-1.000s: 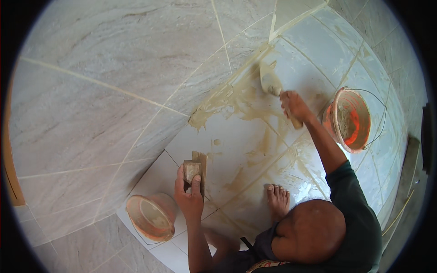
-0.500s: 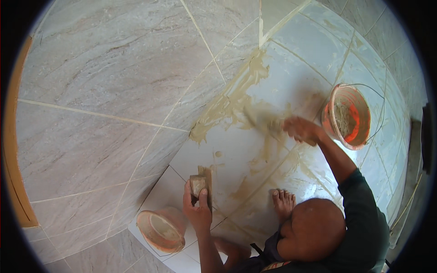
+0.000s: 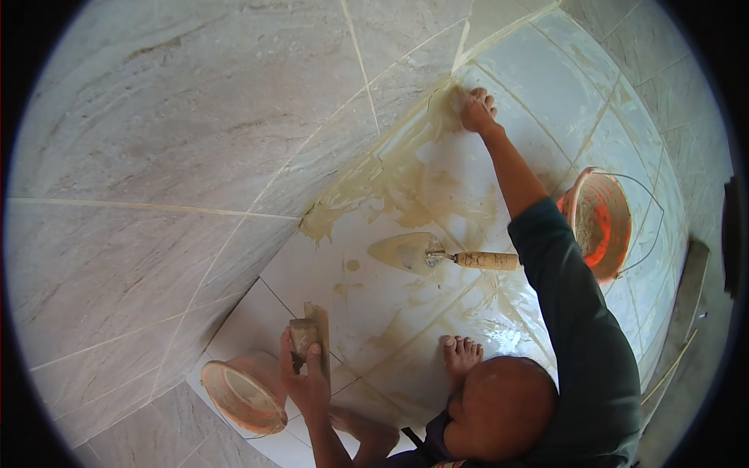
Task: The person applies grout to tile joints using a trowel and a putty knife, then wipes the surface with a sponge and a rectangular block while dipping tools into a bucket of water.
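My left hand [image 3: 308,382] is wrapped round the block-like grip of a flat-bladed float [image 3: 317,335], held above the white floor tiles. At the far end of the wall's foot, my right hand [image 3: 477,111] is down at the floor with its fingers curled; what they hold, if anything, is hidden. A pointing trowel [image 3: 406,251] with a wooden handle lies on the tiles, its handle end beside my right sleeve. Wet beige grout [image 3: 374,183] is smeared along the joint where the floor meets the wall.
An orange bucket [image 3: 573,214] with greyish mix inside stands at the right, partly behind my right arm. Another bucket [image 3: 246,390] tilts near my left forearm. A marbled tile wall [image 3: 172,140] rises on the left. My bare foot [image 3: 463,352] rests on the tiles.
My right hand has let go of the trowel, which now lies on the floor, and has moved away to the far wall joint. My left hand still holds the float.
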The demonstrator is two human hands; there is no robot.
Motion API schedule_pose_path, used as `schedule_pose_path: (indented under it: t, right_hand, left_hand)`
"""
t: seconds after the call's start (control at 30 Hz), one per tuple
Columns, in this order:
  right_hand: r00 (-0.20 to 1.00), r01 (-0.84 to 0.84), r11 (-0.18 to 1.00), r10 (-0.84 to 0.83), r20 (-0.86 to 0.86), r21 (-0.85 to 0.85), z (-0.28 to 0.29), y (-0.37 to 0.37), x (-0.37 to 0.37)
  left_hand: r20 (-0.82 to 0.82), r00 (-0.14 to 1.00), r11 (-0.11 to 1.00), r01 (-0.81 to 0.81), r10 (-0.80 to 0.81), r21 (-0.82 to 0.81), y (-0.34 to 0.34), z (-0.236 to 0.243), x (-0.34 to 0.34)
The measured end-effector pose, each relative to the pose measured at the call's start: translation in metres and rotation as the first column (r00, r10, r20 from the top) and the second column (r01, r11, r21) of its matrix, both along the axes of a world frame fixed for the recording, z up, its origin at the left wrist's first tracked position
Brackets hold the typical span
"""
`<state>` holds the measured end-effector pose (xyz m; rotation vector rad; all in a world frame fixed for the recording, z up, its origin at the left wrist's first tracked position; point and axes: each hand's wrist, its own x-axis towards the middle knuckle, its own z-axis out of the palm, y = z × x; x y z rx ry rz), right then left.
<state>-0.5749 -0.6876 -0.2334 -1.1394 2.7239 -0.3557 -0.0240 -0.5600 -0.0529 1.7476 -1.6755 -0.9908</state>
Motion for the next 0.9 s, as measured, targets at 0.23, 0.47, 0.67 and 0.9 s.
schedule_pose_path:
  t: [0.23,0.47,0.67,0.9]
  right_hand:
    - [0.985,-0.17,0.97,0.16,0.072,0.175,-0.002,-0.032,0.058]
    - [0.91,-0.415,0.852,0.399,-0.118,-0.32,-0.034,0.001,0.058]
    - [0.983,0.163,0.986,-0.167,0.077,0.045,0.002,-0.034,-0.023]
    - [0.982,-0.184,0.978,0.178,0.068,0.102,-0.013,-0.032,0.063]
  left_hand:
    - [-0.004,0.998,0.994,-0.065,0.066,0.085,0.002,-0.005,-0.007]
    - [-0.044,0.997,0.991,-0.052,0.058,0.127,0.0,-0.012,-0.018]
    - [-0.002,0.998,0.991,-0.069,0.069,0.114,0.0,-0.007,-0.016]
    - [-0.024,0.995,0.993,-0.091,0.093,0.073,-0.002,-0.014,-0.019]
